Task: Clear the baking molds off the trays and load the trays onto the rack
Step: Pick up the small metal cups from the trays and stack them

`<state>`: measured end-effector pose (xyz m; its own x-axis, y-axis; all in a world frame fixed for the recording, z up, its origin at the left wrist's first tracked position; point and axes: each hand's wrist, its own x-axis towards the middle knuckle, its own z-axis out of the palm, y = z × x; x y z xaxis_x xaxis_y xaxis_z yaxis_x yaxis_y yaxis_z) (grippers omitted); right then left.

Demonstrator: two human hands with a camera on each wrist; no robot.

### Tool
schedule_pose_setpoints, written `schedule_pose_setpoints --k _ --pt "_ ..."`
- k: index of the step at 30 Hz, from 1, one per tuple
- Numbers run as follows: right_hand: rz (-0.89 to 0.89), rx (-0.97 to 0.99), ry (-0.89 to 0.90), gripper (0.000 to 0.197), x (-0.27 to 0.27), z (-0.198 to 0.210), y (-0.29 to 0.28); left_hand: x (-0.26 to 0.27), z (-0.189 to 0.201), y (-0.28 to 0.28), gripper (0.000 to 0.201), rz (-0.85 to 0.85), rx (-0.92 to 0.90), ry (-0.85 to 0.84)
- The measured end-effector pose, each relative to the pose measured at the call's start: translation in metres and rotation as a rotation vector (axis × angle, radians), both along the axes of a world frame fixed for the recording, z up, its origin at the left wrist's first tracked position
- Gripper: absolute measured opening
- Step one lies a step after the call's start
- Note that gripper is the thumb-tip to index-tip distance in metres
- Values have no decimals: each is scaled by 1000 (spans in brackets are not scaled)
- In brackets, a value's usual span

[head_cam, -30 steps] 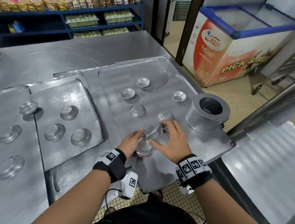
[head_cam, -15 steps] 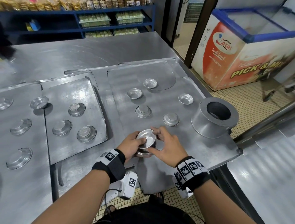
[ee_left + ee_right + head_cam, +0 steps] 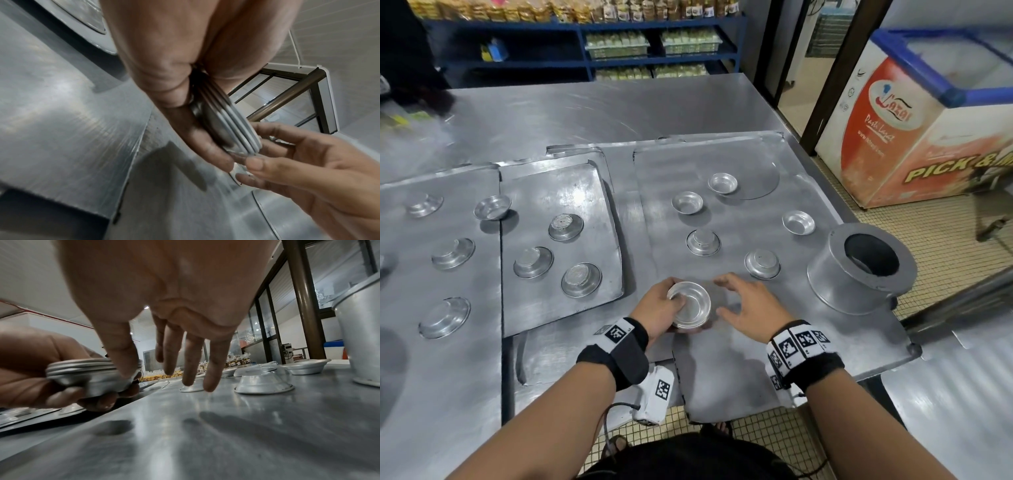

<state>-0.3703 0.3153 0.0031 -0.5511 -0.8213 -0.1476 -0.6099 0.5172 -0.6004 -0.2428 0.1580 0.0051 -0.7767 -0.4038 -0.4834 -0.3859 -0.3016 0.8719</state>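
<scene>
My left hand [image 3: 662, 306] grips a stack of nested round aluminium molds [image 3: 690, 305] just above the near part of the right tray [image 3: 739, 370]. In the left wrist view the stack [image 3: 232, 123] shows several rims pinched between thumb and fingers. My right hand [image 3: 738, 299] hovers open just right of the stack, fingers spread and holding nothing; its thumb [image 3: 123, 356] is near the stack's rim [image 3: 88, 374]. Loose molds lie on the same tray: two upside down [image 3: 762, 264] [image 3: 703, 242] and three upright [image 3: 798, 222] [image 3: 687, 202] [image 3: 723, 183].
A large upturned tube pan [image 3: 859, 267] stands at the right tray's right edge. The middle tray [image 3: 585, 301] and the left tray [image 3: 482, 342] each carry several molds. A freezer chest [image 3: 928, 130] stands to the right across a tiled floor gap. A metal rail [image 3: 962, 294] runs at right.
The right hand set a mold onto the stack held in the left hand, then let go and opened, drawing slightly to the right. The left hand kept hold of the stack.
</scene>
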Motion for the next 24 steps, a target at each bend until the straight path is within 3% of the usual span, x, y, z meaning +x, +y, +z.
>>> schedule_pose_setpoints --k 5,10,14,16,20,24 --pt "-113 87 108 47 -27 2 -8 2 4 -3 21 42 37 10" --pt "-295 225 380 60 -50 -9 -13 4 4 -6 20 67 32 -6" --pt "-478 306 319 84 -62 -15 -19 6 3 -8 21 75 13 -14" --pt "-533 325 269 81 -68 -18 -21 7 5 -8 24 78 6 -16" --pt "-524 303 294 54 -75 -27 -22 8 7 -9 25 89 1 -28" --pt "-530 216 236 61 -78 -30 -23 12 6 -10 25 109 48 -21"
